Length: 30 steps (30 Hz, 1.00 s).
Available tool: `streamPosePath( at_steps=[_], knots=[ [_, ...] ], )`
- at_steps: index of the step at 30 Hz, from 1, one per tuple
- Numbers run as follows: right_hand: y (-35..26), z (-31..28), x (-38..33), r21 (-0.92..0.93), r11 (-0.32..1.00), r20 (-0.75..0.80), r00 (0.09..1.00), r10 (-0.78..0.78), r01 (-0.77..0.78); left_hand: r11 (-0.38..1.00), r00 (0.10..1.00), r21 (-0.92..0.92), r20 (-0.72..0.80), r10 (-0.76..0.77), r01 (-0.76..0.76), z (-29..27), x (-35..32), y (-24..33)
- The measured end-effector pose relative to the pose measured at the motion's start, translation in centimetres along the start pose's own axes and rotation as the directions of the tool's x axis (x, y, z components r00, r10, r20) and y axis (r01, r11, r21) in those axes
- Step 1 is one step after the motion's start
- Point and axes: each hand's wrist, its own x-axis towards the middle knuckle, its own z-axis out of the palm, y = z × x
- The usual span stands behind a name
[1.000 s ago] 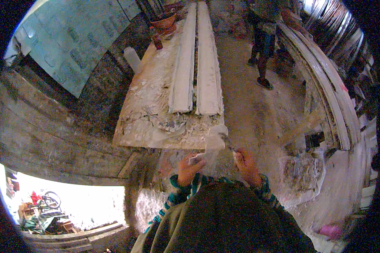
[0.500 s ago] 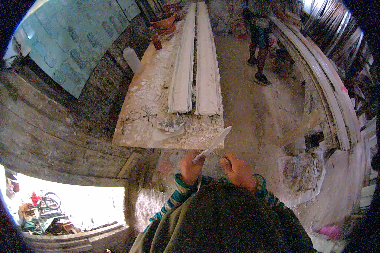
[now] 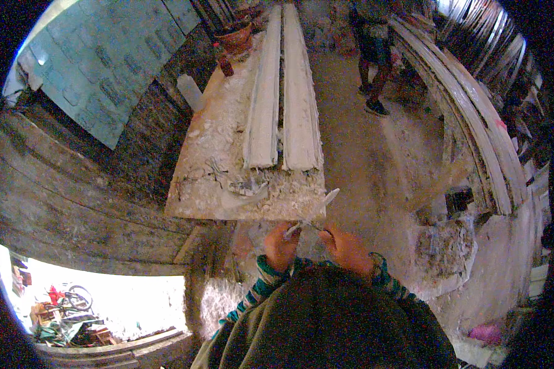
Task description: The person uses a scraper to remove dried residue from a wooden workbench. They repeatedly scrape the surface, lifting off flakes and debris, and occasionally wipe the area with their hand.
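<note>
1. Head view: both hands grip a thin pale scraper (image 3: 314,212) at the workbench's (image 3: 197,184) near edge. The left hand (image 3: 281,246) pinches its lower end and the right hand (image 3: 346,246) closes beside it.
2. It looks like cleaning the blade; next, steady wiping along its length.
3. Two long plaster mouldings (image 3: 283,104) lie on the bench, well beyond the hands.

Two long white moulded strips (image 3: 283,92) lie side by side along a plaster-caked desk (image 3: 203,178). A white bottle (image 3: 189,91) stands at its left edge, a reddish bowl (image 3: 237,38) at the far end. More curved white strips (image 3: 474,123) are stacked on the right. Another person's legs (image 3: 372,67) stand on the dusty floor (image 3: 375,166) beyond.
</note>
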Motion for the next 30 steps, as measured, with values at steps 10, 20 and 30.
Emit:
streamPosePath(
  at_steps=[10,20,30],
  knots=[
    [-0.1,-0.1,-0.1,-0.101,0.994,-0.014,0.999,-0.038,0.036,0.997,0.996,0.002,-0.035,0.082,-0.082,0.0,0.2,0.5],
    [-0.2,-0.3,-0.3,-0.084,0.996,0.025,1.000,-0.007,0.010,1.000,1.000,0.024,0.014,0.004,-0.005,-0.2,-0.1,0.9],
    [1.6,0.8,0.1,0.230,0.962,-0.064,0.984,0.168,-0.149,0.999,0.999,-0.039,-0.025,-0.028,0.027,-0.2,0.0,0.2]
  ],
)
